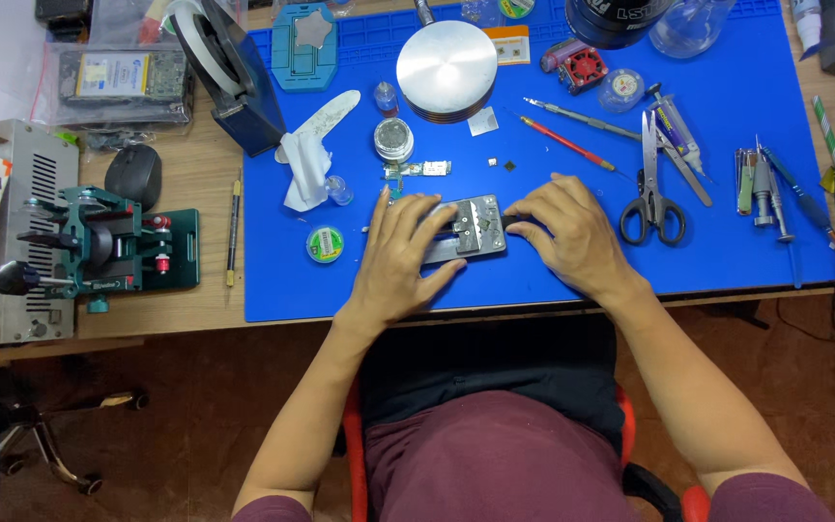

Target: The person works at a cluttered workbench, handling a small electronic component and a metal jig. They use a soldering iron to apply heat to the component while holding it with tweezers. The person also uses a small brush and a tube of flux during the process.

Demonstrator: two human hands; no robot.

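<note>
Fingers of the left hand lie spread and nearly straight over the left end of a small grey metal holder, the fingertips resting on its top and the thumb reaching along its near edge; this is a flat, pressing touch, not a closed fist. Fingers of the right hand are bent, their tips bunched against the holder's right end, with the thumb tucked toward its near corner, so both hands bear on the holder from either side. Whether either hand truly clamps it or only steadies it cannot be told.

That holder sits on a blue work mat, near the mat's front edge and about midway along it. Beyond the holder, farther from the person, lie a small green circuit board and a round silver disc. To the holder's right are scissors; to its left, a small round green reel.
</note>
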